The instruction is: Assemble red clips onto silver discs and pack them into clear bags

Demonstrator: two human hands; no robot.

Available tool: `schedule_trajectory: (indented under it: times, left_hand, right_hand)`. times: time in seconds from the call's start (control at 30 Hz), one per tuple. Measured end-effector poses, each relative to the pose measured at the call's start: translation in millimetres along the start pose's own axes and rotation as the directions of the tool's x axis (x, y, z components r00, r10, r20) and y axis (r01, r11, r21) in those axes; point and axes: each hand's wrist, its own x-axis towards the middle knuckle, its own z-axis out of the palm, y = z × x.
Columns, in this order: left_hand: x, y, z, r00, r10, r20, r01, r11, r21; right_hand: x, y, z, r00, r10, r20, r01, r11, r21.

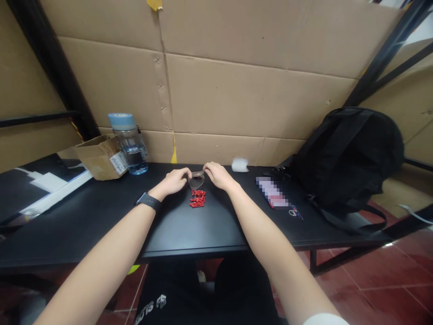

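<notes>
Between my two hands is a small, dark grey-brown pouch (196,183), see-through like mesh, its mouth spread apart with a bit of red showing inside. My left hand (175,181), with a dark watch on the wrist, pinches its left edge. On the opposite edge, the fingers of my right hand (218,175) are closed. A cluster of small red pieces (198,199), thin and knobbly, lies on the black table (203,230) just in front of the pouch. They are too small to name exactly.
A blue-lidded water bottle (130,149) and an open cardboard box (98,158) stand at left, near a white charger (50,182). A white packet (240,164), a blurred-out phone-shaped item (274,194), keyring (293,212) and black backpack (352,162) are right. Cardboard (237,99) walls the back.
</notes>
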Motion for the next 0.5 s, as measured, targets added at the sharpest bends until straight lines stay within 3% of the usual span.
schedule_trajectory:
  times: [0.13, 0.3, 0.4, 0.5]
  left_hand:
    - [-1, -4, 9.3, 0.995, 0.019, -0.093, -0.008, 0.993, 0.114]
    - [1, -5, 15.0, 0.994, 0.013, -0.113, 0.007, 0.984, 0.176]
    - [5, -9, 12.7, 0.993, -0.020, -0.114, 0.028, 0.997, 0.066]
    - [8, -15, 12.5, 0.995, -0.033, -0.095, 0.018, 0.989, -0.146]
  right_hand:
    - [-6, 0, 5, 0.999, -0.018, 0.031, 0.020, 0.997, -0.079]
    - [-3, -5, 13, 1.000, 0.017, -0.002, -0.017, 0.994, -0.106]
    - [-2, -2, 11, 0.997, 0.082, -0.011, -0.082, 0.996, -0.036]
    - [-1, 2, 12, 0.990, 0.142, 0.018, -0.143, 0.989, 0.047]
